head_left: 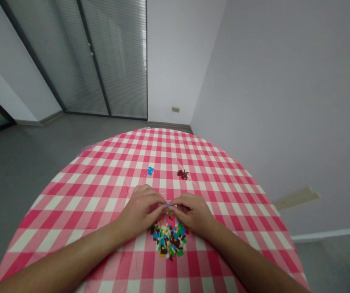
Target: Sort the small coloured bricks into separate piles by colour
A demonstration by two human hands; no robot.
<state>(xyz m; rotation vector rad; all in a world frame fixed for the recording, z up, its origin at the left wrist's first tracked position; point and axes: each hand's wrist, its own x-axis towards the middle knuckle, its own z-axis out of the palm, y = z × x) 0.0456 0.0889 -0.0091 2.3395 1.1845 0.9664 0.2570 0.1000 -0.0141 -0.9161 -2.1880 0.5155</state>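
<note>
Between the fingertips of both hands is a small blue building brick (168, 204). My left hand (142, 205) pinches it from the left, thumb and forefinger closed. From the right, my right hand (193, 209) pinches at the same piece. Just below my hands lies a loose pile of small building bricks (170, 240) in blue, green, brown, yellow, red and white. Farther out, a small group of blue bricks (150, 171) sits beyond my left hand, and a group of dark brown bricks (183, 174) beyond my right.
A round table with a pink-and-white checked tablecloth (107, 183) is under my hands. Past its far edge are a glass partition with blinds (116, 61) and a white wall (177, 61). Another wall (284, 101) stands close along the right side.
</note>
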